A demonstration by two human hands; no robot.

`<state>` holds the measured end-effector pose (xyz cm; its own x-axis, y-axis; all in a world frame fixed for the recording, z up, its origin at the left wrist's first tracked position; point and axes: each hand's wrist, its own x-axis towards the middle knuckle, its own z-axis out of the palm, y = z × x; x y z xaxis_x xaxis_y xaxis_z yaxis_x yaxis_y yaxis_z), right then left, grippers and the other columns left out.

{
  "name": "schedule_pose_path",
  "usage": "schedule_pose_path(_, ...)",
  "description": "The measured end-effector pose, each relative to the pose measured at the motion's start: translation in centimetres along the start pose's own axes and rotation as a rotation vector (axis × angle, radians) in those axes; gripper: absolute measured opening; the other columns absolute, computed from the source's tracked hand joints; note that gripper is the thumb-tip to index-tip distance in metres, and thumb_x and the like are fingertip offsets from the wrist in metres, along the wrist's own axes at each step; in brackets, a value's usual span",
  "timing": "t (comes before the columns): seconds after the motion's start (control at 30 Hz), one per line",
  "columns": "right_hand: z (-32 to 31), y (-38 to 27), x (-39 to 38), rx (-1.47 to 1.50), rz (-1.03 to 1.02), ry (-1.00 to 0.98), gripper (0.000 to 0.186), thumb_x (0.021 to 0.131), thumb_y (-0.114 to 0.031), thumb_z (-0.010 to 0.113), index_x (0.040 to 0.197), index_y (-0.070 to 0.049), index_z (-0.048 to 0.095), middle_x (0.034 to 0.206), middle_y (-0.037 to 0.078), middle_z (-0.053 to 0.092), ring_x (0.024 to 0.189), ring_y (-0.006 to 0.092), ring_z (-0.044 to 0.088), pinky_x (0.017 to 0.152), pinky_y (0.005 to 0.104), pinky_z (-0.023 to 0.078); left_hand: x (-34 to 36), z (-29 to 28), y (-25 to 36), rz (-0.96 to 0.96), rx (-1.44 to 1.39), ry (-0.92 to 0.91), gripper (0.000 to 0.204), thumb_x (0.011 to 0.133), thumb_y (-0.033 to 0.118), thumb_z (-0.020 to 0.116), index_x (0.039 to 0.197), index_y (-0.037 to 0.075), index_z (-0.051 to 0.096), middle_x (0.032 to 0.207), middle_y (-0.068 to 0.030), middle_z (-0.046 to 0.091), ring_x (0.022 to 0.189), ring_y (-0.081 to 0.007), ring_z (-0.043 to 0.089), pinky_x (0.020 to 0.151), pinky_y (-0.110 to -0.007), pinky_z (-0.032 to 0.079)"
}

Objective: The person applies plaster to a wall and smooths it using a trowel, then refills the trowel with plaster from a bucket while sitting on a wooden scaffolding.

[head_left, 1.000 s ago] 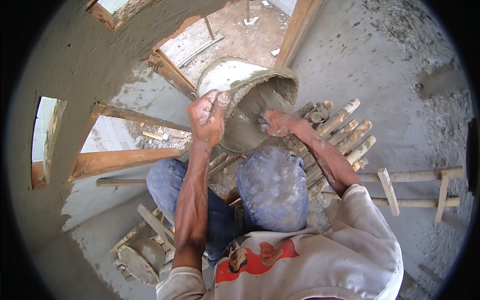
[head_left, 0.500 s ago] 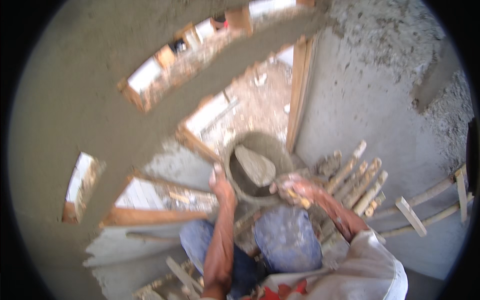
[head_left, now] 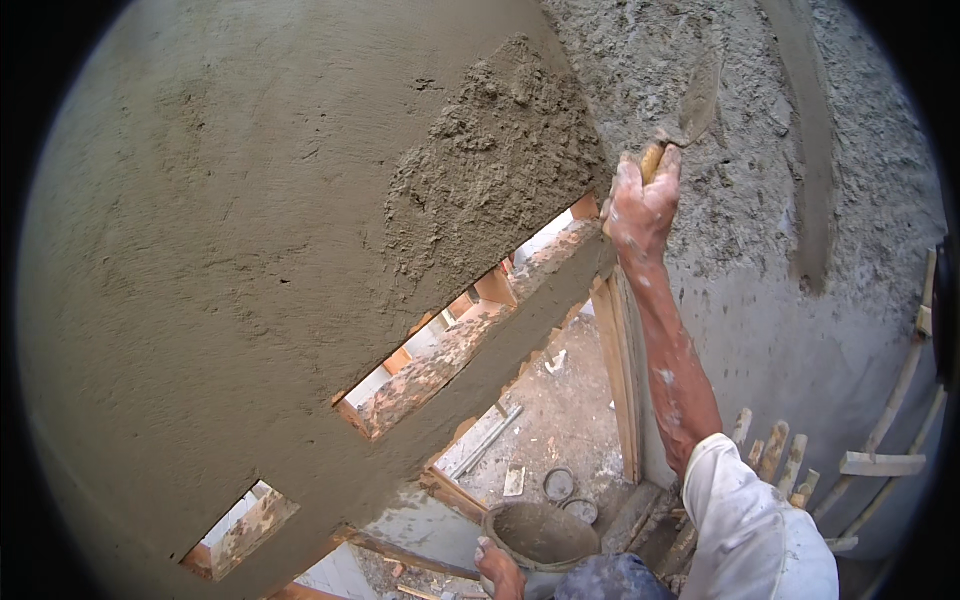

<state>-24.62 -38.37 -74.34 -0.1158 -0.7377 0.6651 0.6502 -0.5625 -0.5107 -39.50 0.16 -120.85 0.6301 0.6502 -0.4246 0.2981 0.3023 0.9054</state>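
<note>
My right hand (head_left: 643, 205) is raised beside the wall corner, closed round the wooden handle of a trowel (head_left: 703, 95). The trowel's grey, mortar-smeared blade points up in front of the rough right-hand wall; whether it touches the wall I cannot tell. Left of it, a patch of coarse wet mortar (head_left: 500, 150) stands out from the smoother plastered wall (head_left: 200, 230). Low in the view, my left hand (head_left: 500, 570) grips the rim of a round mortar pan (head_left: 545, 535). My knee is just beside the pan.
Slot-like openings cut through the plaster, the longest edged with brick (head_left: 440, 365). Below it, a wood-framed window opening (head_left: 625, 390) gives onto rubble-strewn ground. Wooden poles (head_left: 775, 455) stand at the lower right, near a pole frame (head_left: 885, 465) against the wall.
My right hand has risen from the pan to the upper wall with the trowel. The view has tilted upward, so the pan and left hand sit lower. My left hand stays at the rim.
</note>
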Motion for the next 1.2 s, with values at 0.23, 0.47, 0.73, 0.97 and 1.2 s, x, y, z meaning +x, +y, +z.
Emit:
schedule_pose_path(0.23, 9.6, 0.6, -1.7, -0.264, 0.168, -0.889, 0.039, 0.095, -0.008, 0.054, 0.132, 0.004, 0.049, 0.091, 0.018, 0.064, 0.079, 0.0309, 0.069, 0.062, 0.042, 0.057, -2.1, 0.0, 2.3, 0.1, 0.042, -0.141, 0.051, 0.106, 0.034, 0.057, 0.134, -0.008, 0.06, 0.131, -0.0203, 0.066, 0.112, -0.0342, 0.064, 0.097, -0.046, 0.05)
schedule_pose_path(0.47, -23.3, 2.2, -25.6, -0.076, 0.541, -1.64, 0.057, 0.098, -0.035, 0.062, 0.141, 0.0, 0.052, 0.113, 0.035, 0.068, 0.108, 0.0485, 0.067, 0.092, 0.0488, 0.052, -1.7, 0.3, 6.0, 0.29, 0.266, -0.243, 0.05, 0.107, 0.036, 0.058, 0.131, -0.007, 0.063, 0.122, -0.019, 0.069, 0.107, -0.0292, 0.063, 0.097, -0.042, 0.048)
schedule_pose_path(0.73, -38.0, 7.0, -33.4, -0.721, -0.143, -2.07, 0.026, 0.101, -0.015, 0.052, 0.115, 0.006, 0.058, 0.088, 0.025, 0.07, 0.078, 0.0416, 0.073, 0.065, 0.0508, 0.06, -3.0, 1.2, 7.3, 0.443, 0.55, -0.381, 0.046, 0.104, 0.039, 0.063, 0.117, -0.004, 0.071, 0.103, -0.0137, 0.074, 0.093, -0.0226, 0.062, 0.091, -0.038, 0.049)
schedule_pose_path(0.97, -36.5, 9.9, -35.0, -0.771, -0.252, -2.146, 0.028, 0.099, -0.019, 0.055, 0.112, 0.004, 0.061, 0.08, 0.023, 0.069, 0.072, 0.039, 0.073, 0.063, 0.0504, 0.059, -3.2, 1.4, 8.2, 0.496, 0.476, -0.513, 0.041, 0.103, 0.033, 0.066, 0.121, -0.003, 0.072, 0.108, -0.0138, 0.075, 0.098, -0.0199, 0.063, 0.093, -0.035, 0.049)
schedule_pose_path(1.2, -38.2, 12.0, -38.0, -0.466, 0.676, -2.319, 0.036, 0.099, -0.032, 0.063, 0.106, 0.004, 0.059, 0.072, 0.019, 0.064, 0.062, 0.0313, 0.066, 0.058, 0.0448, 0.054, -2.2, 1.7, 6.5, 0.696, 0.276, -0.574, 0.035, 0.102, 0.028, 0.069, 0.114, -0.004, 0.073, 0.099, -0.0099, 0.075, 0.09, -0.0161, 0.06, 0.085, -0.033, 0.051)
